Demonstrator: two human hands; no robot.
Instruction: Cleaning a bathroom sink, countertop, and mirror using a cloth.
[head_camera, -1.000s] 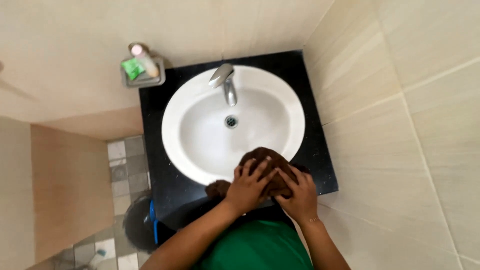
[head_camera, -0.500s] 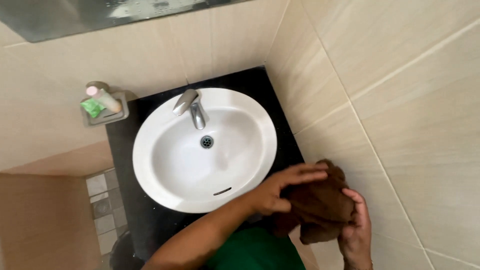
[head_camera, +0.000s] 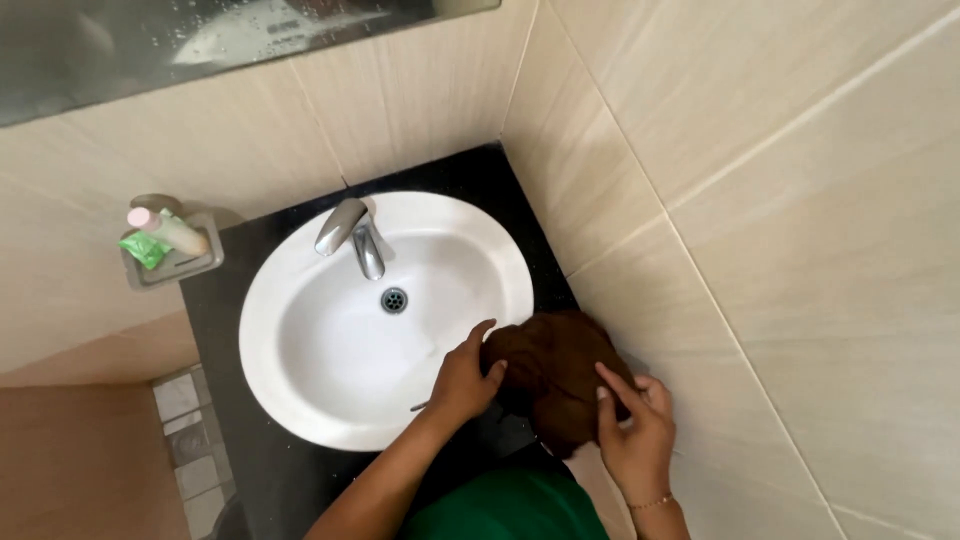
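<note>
While both hands worked at the basin's right edge, the brown cloth (head_camera: 555, 375) sat bunched between them, over the black counter (head_camera: 300, 470) and the rim of the white sink (head_camera: 300, 300). The left hand (head_camera: 465, 380) had its fingers curled onto the cloth's left side; the right hand (head_camera: 630, 435) pinched the cloth's lower right, fingertips pressed into the fabric. Beyond the fingers stood the tap (head_camera: 350, 235) and the drain (head_camera: 394, 299), with a soap dish (head_camera: 170, 250) well off to their left on the tiled wall (head_camera: 760, 200).
</note>
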